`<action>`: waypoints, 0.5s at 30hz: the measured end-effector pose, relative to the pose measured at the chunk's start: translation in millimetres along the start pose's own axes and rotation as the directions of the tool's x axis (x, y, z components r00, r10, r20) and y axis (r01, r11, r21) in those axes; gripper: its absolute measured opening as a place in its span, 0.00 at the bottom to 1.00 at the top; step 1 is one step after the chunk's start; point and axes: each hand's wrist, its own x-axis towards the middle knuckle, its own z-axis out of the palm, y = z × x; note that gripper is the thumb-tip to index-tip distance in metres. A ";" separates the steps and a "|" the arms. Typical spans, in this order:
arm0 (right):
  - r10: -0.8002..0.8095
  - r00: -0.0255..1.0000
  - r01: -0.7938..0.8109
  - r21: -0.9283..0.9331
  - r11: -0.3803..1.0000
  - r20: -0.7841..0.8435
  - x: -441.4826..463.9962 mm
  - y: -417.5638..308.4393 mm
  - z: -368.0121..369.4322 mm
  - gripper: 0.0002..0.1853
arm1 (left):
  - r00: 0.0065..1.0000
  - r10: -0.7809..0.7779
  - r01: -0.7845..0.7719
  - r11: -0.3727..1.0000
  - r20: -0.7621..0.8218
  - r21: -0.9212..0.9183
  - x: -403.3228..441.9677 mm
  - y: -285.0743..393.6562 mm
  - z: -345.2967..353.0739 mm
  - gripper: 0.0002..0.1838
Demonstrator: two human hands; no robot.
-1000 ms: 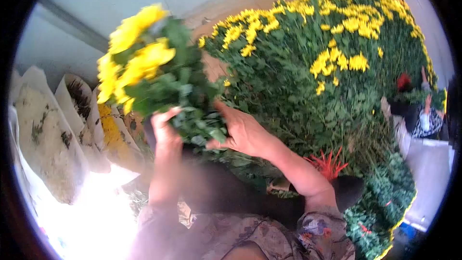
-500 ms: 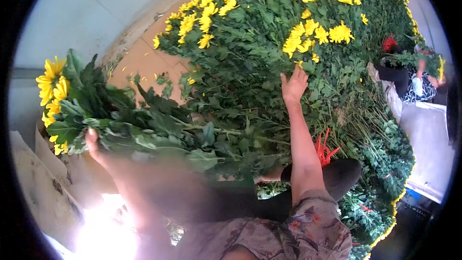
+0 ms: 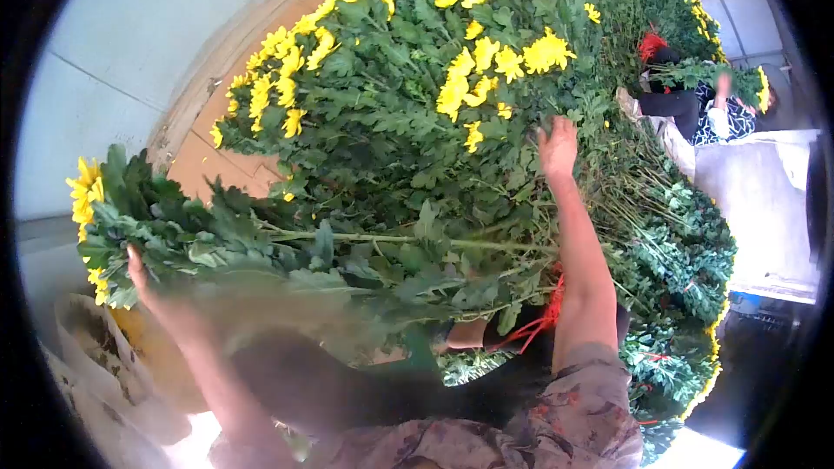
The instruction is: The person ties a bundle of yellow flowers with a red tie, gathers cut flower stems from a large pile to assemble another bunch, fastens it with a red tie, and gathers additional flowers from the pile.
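Yellow-flowered bunch [image 3: 228, 239] in the left hand [image 3: 149, 285], blooms [image 3: 85, 193] just beyond it.

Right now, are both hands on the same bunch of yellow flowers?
No, the left hand holds the bunch, while the right hand is at the leafy green pile.

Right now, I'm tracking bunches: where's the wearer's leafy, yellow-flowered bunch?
Head view, left: the bunch is at the bare left hand, near the pale wall.
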 end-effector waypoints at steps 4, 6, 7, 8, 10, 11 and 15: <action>0.036 0.985 -0.061 -0.142 0.988 -0.172 48.3 36.1 9.2 0.32 | 0.999 0.007 -0.009 0.998 0.038 0.068 -3.5 -10.1 6.5 0.26; -0.033 0.965 -0.012 -0.167 0.986 -0.262 74.1 38.5 14.4 0.36 | 0.997 -0.004 0.000 0.999 0.082 0.055 -6.5 -17.5 11.1 0.26; 0.029 0.978 -0.061 -0.151 0.987 -0.206 85.9 31.7 11.4 0.40 | 0.992 -0.020 0.015 0.999 0.127 0.038 -8.2 -20.8 13.0 0.26; 0.089 0.985 -0.109 -0.137 0.984 -0.147 95.7 24.3 8.2 0.44 | 0.994 -0.006 -0.003 0.997 0.113 0.076 -10.3 -23.2 15.0 0.26; 0.163 0.987 -0.162 -0.132 0.978 -0.006 109.8 9.8 0.8 0.47 | 0.982 -0.066 0.049 0.994 0.176 0.097 -18.9 -25.2 20.8 0.26; 0.236 0.962 -0.217 -0.144 0.965 0.134 113.0 7.0 0.4 0.49 | 0.961 -0.135 0.108 0.987 0.240 0.122 -22.5 -24.8 23.3 0.27; 0.154 0.982 -0.144 -0.100 0.985 0.105 97.3 21.6 1.9 0.51 | 0.976 -0.151 0.127 0.980 0.158 0.155 -18.2 -33.2 18.8 0.27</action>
